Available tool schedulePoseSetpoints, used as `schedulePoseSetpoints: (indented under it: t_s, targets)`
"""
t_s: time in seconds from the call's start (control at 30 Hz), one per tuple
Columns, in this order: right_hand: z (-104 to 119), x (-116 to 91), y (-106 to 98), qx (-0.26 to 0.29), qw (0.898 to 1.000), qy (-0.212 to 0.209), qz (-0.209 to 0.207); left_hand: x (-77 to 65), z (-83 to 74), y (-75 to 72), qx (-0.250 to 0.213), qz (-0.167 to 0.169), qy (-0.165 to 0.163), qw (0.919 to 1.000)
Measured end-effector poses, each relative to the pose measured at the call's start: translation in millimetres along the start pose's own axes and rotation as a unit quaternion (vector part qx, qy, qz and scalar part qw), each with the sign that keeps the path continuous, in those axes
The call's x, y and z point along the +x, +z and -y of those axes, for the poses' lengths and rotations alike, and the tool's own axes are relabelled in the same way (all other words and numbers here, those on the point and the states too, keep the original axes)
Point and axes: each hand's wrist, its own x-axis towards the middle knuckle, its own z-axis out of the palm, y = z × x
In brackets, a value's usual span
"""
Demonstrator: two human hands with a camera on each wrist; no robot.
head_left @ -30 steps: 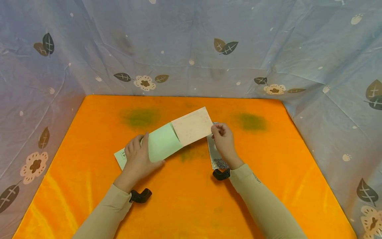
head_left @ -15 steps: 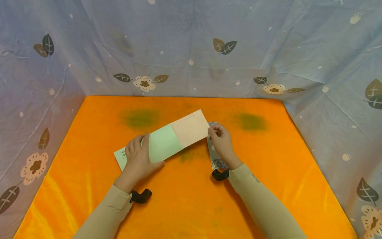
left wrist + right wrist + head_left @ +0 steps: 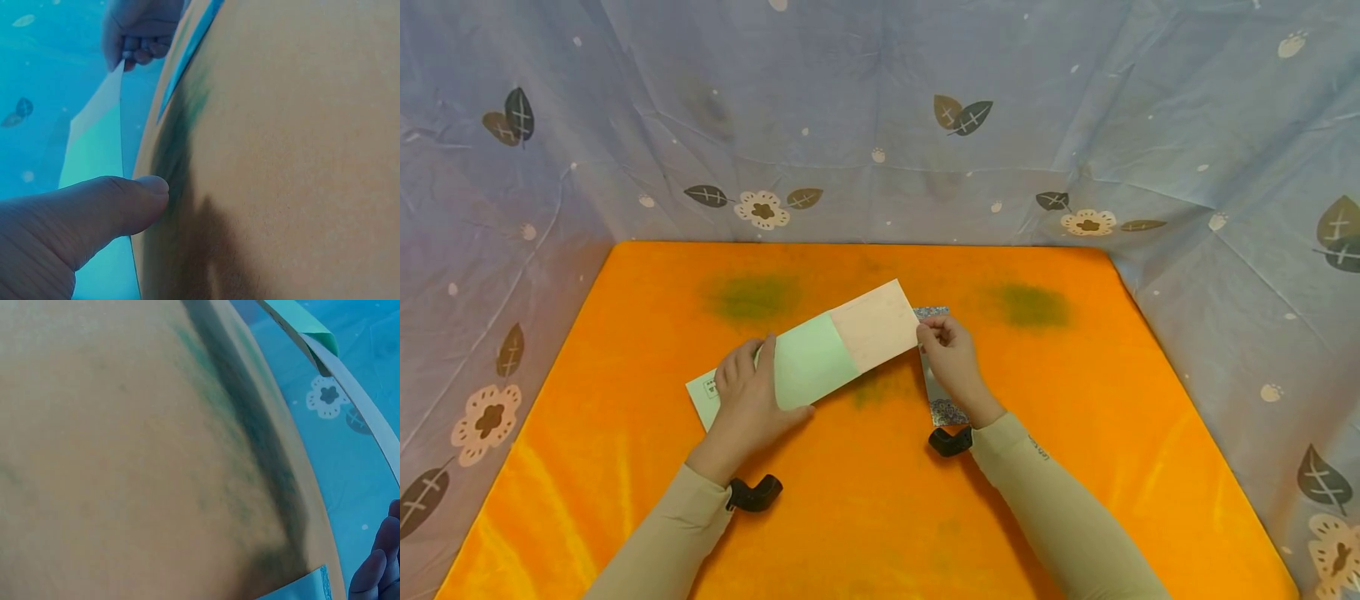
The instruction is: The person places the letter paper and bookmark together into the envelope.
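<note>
A pale green envelope lies slanted above the table, its open end facing right. My left hand grips its left part, and the left wrist view shows the thumb over it. A pale pink card sits partly inside the envelope. With thumb and fingertips my right hand pinches the card's right end. In the right wrist view the card runs out of the envelope mouth and bows slightly. The card's inner part is hidden by the envelope.
A grey strip with patterned ends lies on the table, partly under my right hand. The orange cloth covers the table and has green stains. Patterned curtains enclose the back and sides.
My right hand has moved left, pushing the pink card deeper into the green envelope. More of the grey strip's far end shows. My left hand stays in place.
</note>
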Motion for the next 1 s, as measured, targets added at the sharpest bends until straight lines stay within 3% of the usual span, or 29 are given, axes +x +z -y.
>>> schedulePoseSetpoints:
  t_s: [0.2,0.47,0.83,1.0]
  targets:
    - [-20,7,0,-0.005,1.0,-0.005,0.002,-0.1,-0.3,0.5,0.002,-0.002,0.001,1.0]
    - [-23,5,4,-0.031,0.999,-0.008,-0.005,-0.6,-0.3,1.0,0.003,-0.006,0.005,1.0]
    - [-22,2,8,-0.043,0.999,-0.002,0.0,-1.0,-2.5,-0.2,0.004,0.007,-0.001,1.0]
    - [2,-9,12,-0.035,0.999,0.006,0.021,-1.5,-2.1,0.7,0.002,0.013,-0.004,0.9999]
